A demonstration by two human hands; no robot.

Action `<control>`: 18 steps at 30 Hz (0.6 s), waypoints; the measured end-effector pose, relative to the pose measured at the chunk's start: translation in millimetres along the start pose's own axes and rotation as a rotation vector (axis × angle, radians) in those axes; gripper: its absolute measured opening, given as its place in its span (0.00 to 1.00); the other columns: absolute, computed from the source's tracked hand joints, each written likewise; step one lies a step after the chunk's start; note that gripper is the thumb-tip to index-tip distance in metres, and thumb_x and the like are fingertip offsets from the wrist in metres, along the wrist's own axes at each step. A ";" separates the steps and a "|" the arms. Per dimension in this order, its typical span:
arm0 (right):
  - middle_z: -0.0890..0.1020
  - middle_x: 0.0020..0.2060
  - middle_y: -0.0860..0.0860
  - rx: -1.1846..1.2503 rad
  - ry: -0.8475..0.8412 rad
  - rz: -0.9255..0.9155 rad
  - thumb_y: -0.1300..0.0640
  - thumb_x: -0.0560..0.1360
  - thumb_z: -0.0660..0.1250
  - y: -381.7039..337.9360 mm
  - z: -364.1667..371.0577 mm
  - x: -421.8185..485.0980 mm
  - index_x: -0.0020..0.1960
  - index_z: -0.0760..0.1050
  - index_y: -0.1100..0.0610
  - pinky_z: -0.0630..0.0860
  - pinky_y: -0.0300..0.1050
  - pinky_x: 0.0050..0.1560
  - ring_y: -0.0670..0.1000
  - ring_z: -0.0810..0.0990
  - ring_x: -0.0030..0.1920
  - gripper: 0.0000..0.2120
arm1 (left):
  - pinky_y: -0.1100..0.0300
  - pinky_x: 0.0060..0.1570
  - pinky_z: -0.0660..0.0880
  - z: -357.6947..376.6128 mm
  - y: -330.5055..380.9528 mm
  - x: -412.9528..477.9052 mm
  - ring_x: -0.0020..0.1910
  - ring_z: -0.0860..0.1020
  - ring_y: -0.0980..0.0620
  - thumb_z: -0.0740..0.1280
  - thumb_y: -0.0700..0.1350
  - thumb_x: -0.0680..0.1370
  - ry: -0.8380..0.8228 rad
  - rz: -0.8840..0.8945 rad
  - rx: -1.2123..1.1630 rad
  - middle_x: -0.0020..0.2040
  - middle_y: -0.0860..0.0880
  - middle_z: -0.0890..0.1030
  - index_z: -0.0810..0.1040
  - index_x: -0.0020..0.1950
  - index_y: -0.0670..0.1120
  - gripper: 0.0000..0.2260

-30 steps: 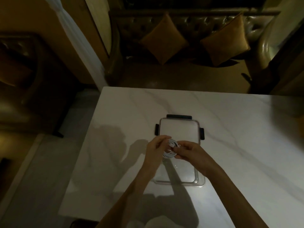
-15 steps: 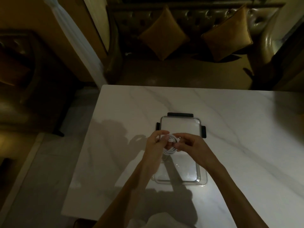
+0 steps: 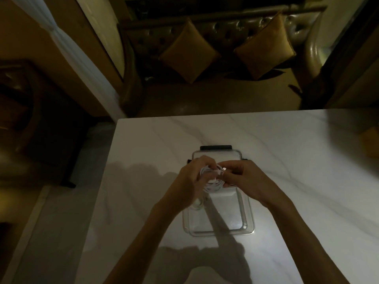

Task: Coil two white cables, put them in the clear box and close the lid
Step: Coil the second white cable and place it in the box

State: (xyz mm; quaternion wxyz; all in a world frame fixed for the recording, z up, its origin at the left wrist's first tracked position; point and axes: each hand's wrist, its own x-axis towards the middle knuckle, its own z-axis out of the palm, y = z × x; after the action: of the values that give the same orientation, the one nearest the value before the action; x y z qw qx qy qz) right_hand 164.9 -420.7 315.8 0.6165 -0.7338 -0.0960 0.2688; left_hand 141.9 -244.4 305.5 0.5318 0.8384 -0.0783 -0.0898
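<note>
A white cable point(image 3: 213, 182) wound into a small coil sits between my two hands, above the far end of the clear box point(image 3: 248, 214). My left hand point(image 3: 190, 177) grips the coil from the left. My right hand point(image 3: 244, 177) pinches the cable's plug end at the coil's upper right. The box stands open on the white marble table point(image 3: 297, 181). Its lid point(image 3: 217, 155), with black clips, lies flat just behind it. A second white coil point(image 3: 198, 203) shows dimly in the box's near-left corner, partly hidden under my left wrist.
The table's left edge runs down close to my left arm, with floor beyond. Past the table's far edge stands a dark leather sofa point(image 3: 225, 33) with two brown cushions point(image 3: 188, 52).
Both hands with the coil have shifted slightly away from me, over the box's far end. My right hand now pinches the plug end at the top of the coil.
</note>
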 end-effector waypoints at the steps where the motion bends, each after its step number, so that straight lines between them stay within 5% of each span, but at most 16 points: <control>1: 0.86 0.42 0.47 -0.015 -0.002 -0.016 0.53 0.75 0.65 -2.3 -0.2 -0.8 0.50 0.81 0.46 0.79 0.34 0.42 0.45 0.85 0.44 0.07 | 0.73 0.38 0.74 -1.0 0.6 1.6 0.40 0.78 0.61 0.62 0.45 0.79 0.035 0.026 0.085 0.44 0.55 0.76 0.71 0.48 0.52 0.02; 5: 0.85 0.39 0.38 -0.113 0.015 -0.070 0.51 0.75 0.65 -10.3 -1.3 -1.0 0.48 0.78 0.37 0.79 0.31 0.43 0.41 0.84 0.43 0.08 | 0.69 0.43 0.75 11.0 -9.4 5.2 0.44 0.76 0.59 0.59 0.46 0.80 0.061 0.158 0.237 0.50 0.50 0.75 0.71 0.53 0.52 0.03; 10: 0.82 0.35 0.30 -0.157 0.014 -0.079 0.57 0.76 0.64 -12.3 -6.3 0.6 0.50 0.77 0.41 0.75 0.25 0.39 0.35 0.82 0.42 0.11 | 0.59 0.56 0.78 17.2 -22.5 2.7 0.57 0.75 0.52 0.58 0.50 0.80 0.029 0.291 0.416 0.61 0.44 0.72 0.73 0.61 0.51 0.12; 12: 0.82 0.35 0.31 -0.195 0.028 -0.082 0.57 0.76 0.65 -10.9 -5.5 0.7 0.52 0.79 0.44 0.74 0.24 0.40 0.34 0.82 0.42 0.10 | 0.60 0.55 0.78 16.0 -16.8 3.0 0.55 0.77 0.55 0.60 0.45 0.79 0.123 0.291 0.375 0.59 0.49 0.74 0.73 0.60 0.42 0.12; 15: 0.83 0.34 0.38 -0.358 0.055 -0.067 0.55 0.76 0.65 -5.1 -2.9 0.1 0.50 0.81 0.44 0.77 0.30 0.40 0.38 0.82 0.41 0.08 | 0.71 0.54 0.73 11.6 -1.0 6.7 0.53 0.72 0.68 0.65 0.46 0.76 0.303 0.250 0.268 0.53 0.52 0.75 0.77 0.48 0.43 0.07; 18: 0.81 0.31 0.43 -0.459 0.062 -0.054 0.55 0.76 0.66 -1.6 0.2 -3.2 0.38 0.76 0.38 0.75 0.29 0.37 0.38 0.80 0.35 0.13 | 0.71 0.42 0.74 2.6 20.3 9.3 0.42 0.77 0.64 0.70 0.43 0.73 0.227 0.175 0.086 0.41 0.57 0.77 0.76 0.41 0.48 0.03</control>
State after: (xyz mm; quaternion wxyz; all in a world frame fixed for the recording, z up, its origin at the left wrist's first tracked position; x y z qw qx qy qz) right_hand 162.4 -421.7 318.2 0.4433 -0.8598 -0.1552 0.2004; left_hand 149.6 -257.3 322.2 0.5068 0.8550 -0.0945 0.0558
